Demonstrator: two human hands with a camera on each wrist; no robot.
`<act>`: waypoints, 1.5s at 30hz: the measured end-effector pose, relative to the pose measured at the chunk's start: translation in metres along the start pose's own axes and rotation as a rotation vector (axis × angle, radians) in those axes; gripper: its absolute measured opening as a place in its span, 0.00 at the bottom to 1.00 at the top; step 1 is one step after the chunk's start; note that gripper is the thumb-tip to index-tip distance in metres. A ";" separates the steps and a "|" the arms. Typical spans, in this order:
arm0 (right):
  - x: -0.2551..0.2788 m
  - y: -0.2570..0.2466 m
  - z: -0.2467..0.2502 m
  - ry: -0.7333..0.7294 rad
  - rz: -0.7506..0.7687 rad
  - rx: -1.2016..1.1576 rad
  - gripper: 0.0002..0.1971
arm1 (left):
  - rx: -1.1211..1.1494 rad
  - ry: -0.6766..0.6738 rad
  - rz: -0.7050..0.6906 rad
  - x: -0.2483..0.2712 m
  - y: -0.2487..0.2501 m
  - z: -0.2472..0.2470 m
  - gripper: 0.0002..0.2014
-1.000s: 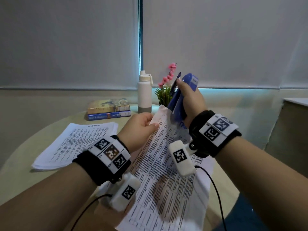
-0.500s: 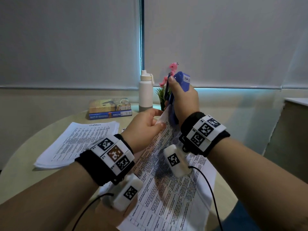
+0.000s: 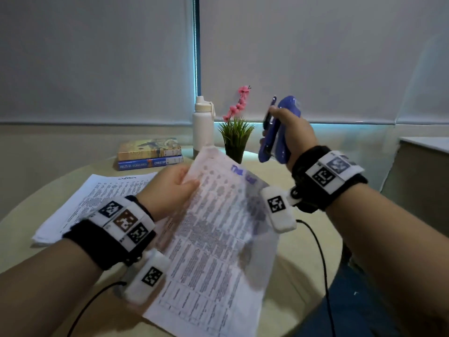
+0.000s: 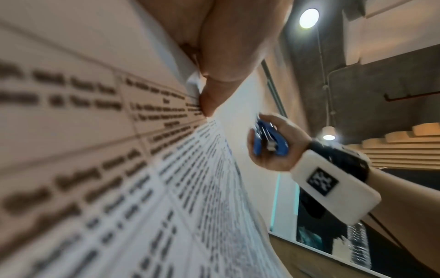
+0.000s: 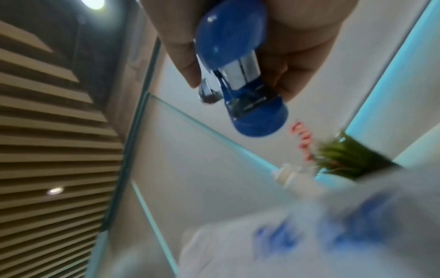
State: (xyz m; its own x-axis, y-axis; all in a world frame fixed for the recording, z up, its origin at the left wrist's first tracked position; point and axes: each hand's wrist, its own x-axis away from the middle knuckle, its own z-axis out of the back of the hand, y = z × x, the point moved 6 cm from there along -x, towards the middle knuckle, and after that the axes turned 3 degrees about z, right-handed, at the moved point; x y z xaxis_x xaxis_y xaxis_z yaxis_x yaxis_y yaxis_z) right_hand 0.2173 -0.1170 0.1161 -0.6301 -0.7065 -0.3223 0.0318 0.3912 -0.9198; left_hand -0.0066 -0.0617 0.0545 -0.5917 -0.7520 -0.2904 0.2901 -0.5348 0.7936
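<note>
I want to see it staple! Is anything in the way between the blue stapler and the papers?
Nothing visible. The stapler in the right hand is apart from the papers, only air between.

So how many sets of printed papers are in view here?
2. One paper set is held up by the left hand near its top edge; the other paper set lies flat on the table, to the left. Sheets underneath may be hidden.
</note>
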 end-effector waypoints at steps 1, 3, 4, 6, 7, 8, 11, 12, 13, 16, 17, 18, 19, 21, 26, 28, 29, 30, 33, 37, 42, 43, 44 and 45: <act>-0.005 0.006 0.012 -0.023 -0.062 0.008 0.06 | 0.024 0.020 0.027 -0.001 -0.011 0.008 0.09; -0.010 0.025 0.038 -0.091 -0.228 0.145 0.09 | 0.046 0.073 0.057 0.001 -0.029 0.029 0.10; -0.009 0.036 0.051 -0.120 -0.306 0.245 0.10 | 0.048 0.099 0.072 0.002 -0.039 0.039 0.10; -0.008 0.061 0.076 -0.155 -0.458 0.435 0.07 | 0.046 0.142 0.102 0.004 -0.053 0.056 0.07; -0.008 0.071 0.085 -0.163 -0.509 0.527 0.06 | 0.055 0.148 0.102 0.006 -0.058 0.062 0.08; -0.013 0.081 0.095 -0.164 -0.515 0.660 0.07 | 0.071 0.152 0.105 0.008 -0.060 0.066 0.10; -0.027 0.091 0.106 -0.262 -0.413 1.293 0.13 | 0.124 0.168 0.114 0.013 -0.069 0.074 0.13; -0.027 0.093 0.104 -0.305 -0.396 1.439 0.13 | 0.147 0.181 0.122 0.015 -0.072 0.077 0.14; -0.026 0.097 0.103 -0.340 -0.404 1.531 0.13 | 0.159 0.181 0.120 0.016 -0.074 0.078 0.15; -0.021 0.104 0.103 -0.375 -0.393 1.704 0.14 | 0.246 0.190 0.096 0.023 -0.073 0.082 0.05; -0.019 0.107 0.104 -0.389 -0.367 1.742 0.14 | 0.271 0.164 0.095 0.026 -0.071 0.082 0.11; -0.017 0.110 0.105 -0.404 -0.360 1.765 0.14 | 0.270 0.146 0.103 0.028 -0.074 0.083 0.18; -0.017 0.112 0.105 -0.412 -0.356 1.770 0.14 | 0.291 0.136 0.096 0.028 -0.072 0.082 0.22; -0.022 0.121 0.108 -0.401 -0.386 1.748 0.15 | 0.298 0.109 0.079 0.029 -0.069 0.082 0.32; -0.022 0.133 0.110 -0.404 -0.441 1.735 0.21 | 0.316 0.099 0.073 0.030 -0.063 0.080 0.38; -0.023 0.115 0.106 -0.315 -0.354 1.646 0.22 | 0.317 0.102 0.062 0.031 -0.059 0.079 0.32; -0.024 0.101 0.104 -0.254 -0.267 1.527 0.22 | 0.332 0.106 0.060 0.030 -0.058 0.077 0.25; -0.022 0.083 0.099 -0.194 -0.165 1.349 0.23 | 0.340 0.109 0.051 0.031 -0.054 0.076 0.20; 0.016 0.039 0.084 -0.077 -0.066 0.547 0.19 | 0.412 0.113 0.012 0.026 -0.043 0.071 0.16; 0.099 0.051 0.047 -0.431 -0.290 0.068 0.41 | 0.540 0.129 0.008 0.014 -0.015 0.054 0.09; 0.135 0.060 0.038 -0.342 -0.177 -0.155 0.18 | 0.612 0.164 0.006 0.012 0.011 0.019 0.10; 0.134 0.059 0.043 -0.279 -0.150 -0.185 0.19 | 0.594 0.148 0.001 0.014 0.012 0.013 0.10; 0.133 0.057 0.047 -0.222 -0.117 -0.210 0.20 | 0.550 0.100 0.005 0.017 0.012 0.007 0.13; 0.131 0.053 0.051 -0.188 -0.081 -0.232 0.20 | 0.483 0.024 0.030 0.022 0.009 0.001 0.17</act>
State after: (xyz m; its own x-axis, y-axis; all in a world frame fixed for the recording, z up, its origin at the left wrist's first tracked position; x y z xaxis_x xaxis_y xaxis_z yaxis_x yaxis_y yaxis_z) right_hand 0.1754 -0.2188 0.0133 -0.4684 -0.8290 -0.3055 -0.2041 0.4380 -0.8755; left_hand -0.0177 -0.0824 0.0561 -0.5694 -0.7758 -0.2717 -0.0788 -0.2774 0.9575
